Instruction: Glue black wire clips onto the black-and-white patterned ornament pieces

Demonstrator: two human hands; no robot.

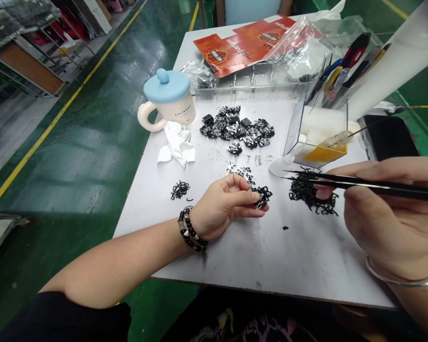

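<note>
My left hand (231,202) pinches a small black and silver part (263,197) between thumb and fingers, low over the white table (221,256). In my right hand (381,213) is a pair of black tweezers (360,183), its two tips slightly apart and pointing left. Beneath the tweezers lies a pile of small black curved pieces (308,192). Just beyond my left hand are small silver pieces (248,173), partly hidden by the fingers. Farther back sits a heap of black and silver parts (231,126).
A mug with a blue lid (167,95) and crumpled tissue (178,145) stand at left, above a small black pile (180,190). A clear tool holder (317,137) stands at right. Behind are a clear tray (249,85), orange cards (235,47) and a person (251,12).
</note>
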